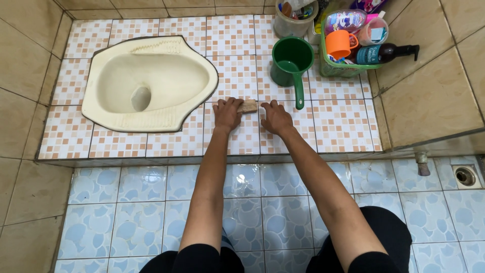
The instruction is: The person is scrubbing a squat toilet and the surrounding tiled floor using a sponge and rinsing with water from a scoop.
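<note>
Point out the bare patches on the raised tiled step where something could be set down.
Free: the checkered tiles right of the right hand, below the green basket, and the strip in front of the squat toilet. Crowded: the back right corner, with green dipper, basket and bottles.

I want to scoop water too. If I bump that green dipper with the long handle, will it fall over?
Probably not easily: the green dipper stands upright on a broad base on the flat tiled platform. Its long handle sticks out sideways, so a knock there might spin or tip it. It looks like plastic, so likely light and maybe slippery.
</note>
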